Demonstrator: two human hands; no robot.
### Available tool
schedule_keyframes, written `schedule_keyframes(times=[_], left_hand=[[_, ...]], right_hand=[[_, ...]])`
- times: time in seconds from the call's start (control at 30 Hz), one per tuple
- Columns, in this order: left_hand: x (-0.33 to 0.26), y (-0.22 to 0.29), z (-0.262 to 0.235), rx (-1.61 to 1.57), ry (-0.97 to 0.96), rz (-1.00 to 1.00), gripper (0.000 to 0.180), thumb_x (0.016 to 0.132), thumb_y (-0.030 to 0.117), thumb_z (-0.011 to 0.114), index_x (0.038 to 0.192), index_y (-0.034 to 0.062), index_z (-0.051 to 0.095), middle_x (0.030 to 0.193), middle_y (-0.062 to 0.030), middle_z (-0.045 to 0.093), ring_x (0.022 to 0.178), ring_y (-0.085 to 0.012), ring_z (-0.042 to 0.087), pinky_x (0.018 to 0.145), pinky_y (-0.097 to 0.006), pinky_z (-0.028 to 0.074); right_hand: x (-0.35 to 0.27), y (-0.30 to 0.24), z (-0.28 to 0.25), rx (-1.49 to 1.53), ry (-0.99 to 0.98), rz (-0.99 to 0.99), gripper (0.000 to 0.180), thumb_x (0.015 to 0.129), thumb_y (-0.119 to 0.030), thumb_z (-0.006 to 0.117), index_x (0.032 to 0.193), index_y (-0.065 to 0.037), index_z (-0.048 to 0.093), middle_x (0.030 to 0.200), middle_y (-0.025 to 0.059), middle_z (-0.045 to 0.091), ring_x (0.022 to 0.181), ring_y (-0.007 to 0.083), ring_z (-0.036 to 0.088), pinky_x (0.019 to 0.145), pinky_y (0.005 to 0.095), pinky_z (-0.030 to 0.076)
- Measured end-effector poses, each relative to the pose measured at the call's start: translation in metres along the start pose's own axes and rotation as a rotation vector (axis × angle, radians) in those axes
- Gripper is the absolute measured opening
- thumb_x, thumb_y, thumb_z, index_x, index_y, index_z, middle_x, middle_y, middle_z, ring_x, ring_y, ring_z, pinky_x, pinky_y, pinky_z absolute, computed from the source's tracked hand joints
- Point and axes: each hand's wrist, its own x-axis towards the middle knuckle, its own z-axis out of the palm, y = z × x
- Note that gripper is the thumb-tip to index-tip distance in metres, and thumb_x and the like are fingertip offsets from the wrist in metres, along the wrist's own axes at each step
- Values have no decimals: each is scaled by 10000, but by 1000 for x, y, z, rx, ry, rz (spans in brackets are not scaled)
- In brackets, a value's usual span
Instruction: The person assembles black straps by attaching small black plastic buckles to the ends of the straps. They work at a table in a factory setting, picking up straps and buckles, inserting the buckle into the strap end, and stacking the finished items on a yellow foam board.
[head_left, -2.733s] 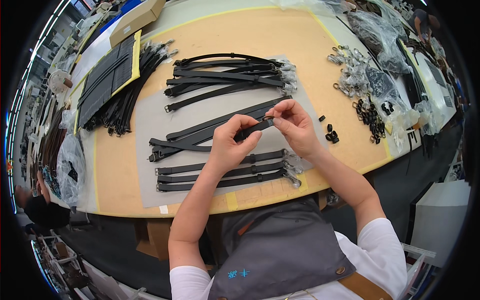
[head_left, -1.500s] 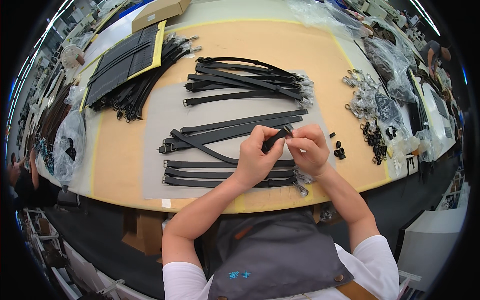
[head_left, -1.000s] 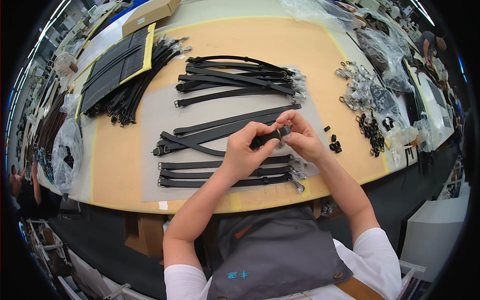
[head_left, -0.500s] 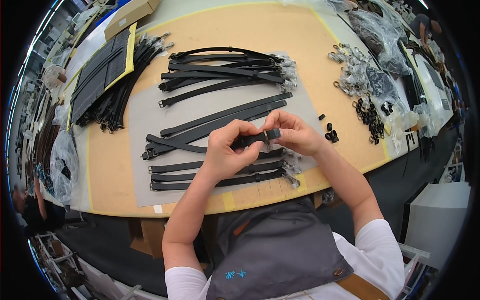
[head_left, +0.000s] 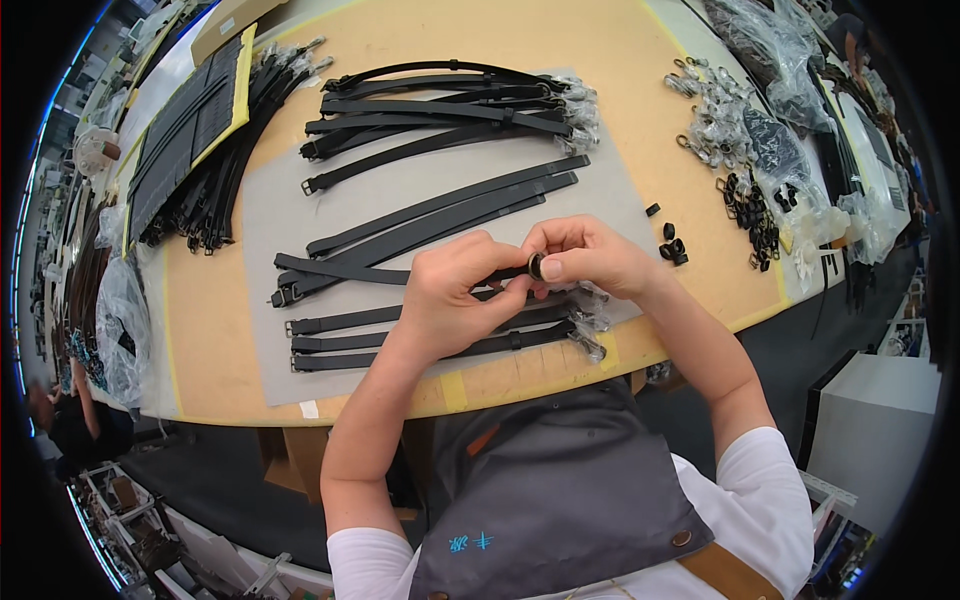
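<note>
Hands (head_left: pixel 592 262) close together, pinching a strap (head_left: pixel 514 273) (black), mat (head_left: pixel 268 220) beneath

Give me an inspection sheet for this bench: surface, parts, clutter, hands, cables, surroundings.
Surface: tan table, yellow tape along edges; grey mat on top.
Parts: straps in three groups, mostly on the mat; small black loops right of it; clasps and black fittings piled farther right.
Clutter: plastic bags at both sides; carton at upper left.
Hands: left hand grips a held strap; right hand pinches its end, beside a dark ring.
Cables: nothing seen clearly.
Surroundings: co-worker at left edge.
</note>
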Motion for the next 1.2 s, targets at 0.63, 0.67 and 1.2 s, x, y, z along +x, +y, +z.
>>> schedule_keyframes(times=[0.63, 0.67, 1.2], left_hand=[[0, -4, -1, -5, -125, -190, 228, 780, 28, 829, 958, 21, 688, 816, -27, 700, 661, -69, 603, 583, -233, 496], [0, -4, -1, -8, -130, -193, 223, 780, 26, 828, 955, 20, 690, 814, -26, 698, 665, -70, 603, 583, -234, 494], [-3, -8, 2, -16, -146, -182, 209, 786, 18, 815, 949, 14, 685, 788, -16, 682, 671, -66, 604, 582, -233, 497]], right_hand=[[-3, -1, -1, -95, 74, 18, 238, 963, -255, 799, 927, -40, 703, 791, -21, 652, 718, 48, 573, 645, 218, 435], [-3, -2, 0, -97, 73, 30, 241, 962, -259, 801, 927, -42, 703, 788, -22, 650, 718, 47, 572, 643, 218, 432], [-3, -3, 3, -78, 82, 68, 249, 941, -253, 823, 885, -63, 672, 761, -40, 621, 664, 34, 509, 585, 214, 370]])
